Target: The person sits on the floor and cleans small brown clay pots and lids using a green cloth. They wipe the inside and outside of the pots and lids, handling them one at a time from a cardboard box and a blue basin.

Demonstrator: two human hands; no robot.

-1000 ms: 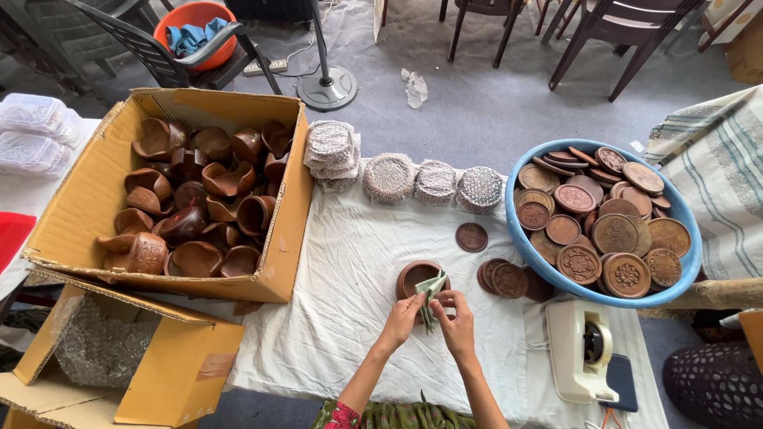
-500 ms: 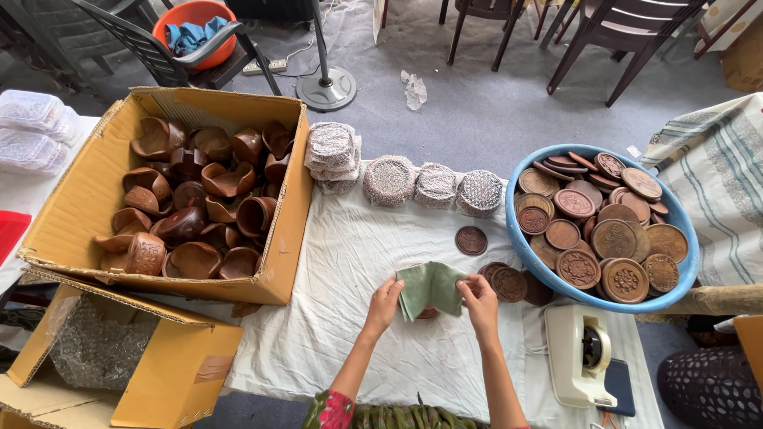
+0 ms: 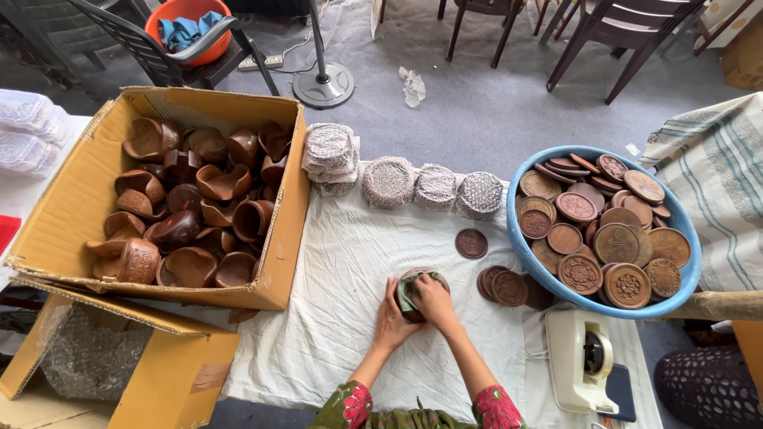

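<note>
We look down on a desk (image 3: 334, 318) covered by a white cloth. The largest thing is the open cardboard box (image 3: 79, 199) at nine o'clock, packed with dark brown clay cups (image 3: 191, 199) lying at all angles. Below it, at seven o'clock, a second, smaller cardboard box (image 3: 167, 373) holds bubble wrap (image 3: 87, 353). At three o'clock sits a blue basin (image 3: 524, 254) heaped with round carved wooden discs (image 3: 604, 230). Along the far edge of the cloth, near twelve o'clock, we see four wrapped bundles (image 3: 389, 181) in a row, the leftmost one a taller stack. At five o'clock a white tape dispenser (image 3: 584, 361) rests on the desk. A short pile of loose discs (image 3: 505, 286) lies just beside the basin, and a single disc (image 3: 471, 243) lies apart, nearer the bundles.

At the centre, our two hands meet over a small brown clay pot (image 3: 413, 314) that stands on the cloth. The left hand (image 3: 391, 318) is cupped around the pot's left side, fingers closed against it. The right hand (image 3: 433, 298) presses down on a folded green cloth (image 3: 410, 291) laid over the pot's mouth, fingers together and gripping the cloth. The pot lies just left of the loose discs and well apart from the big box.
</note>
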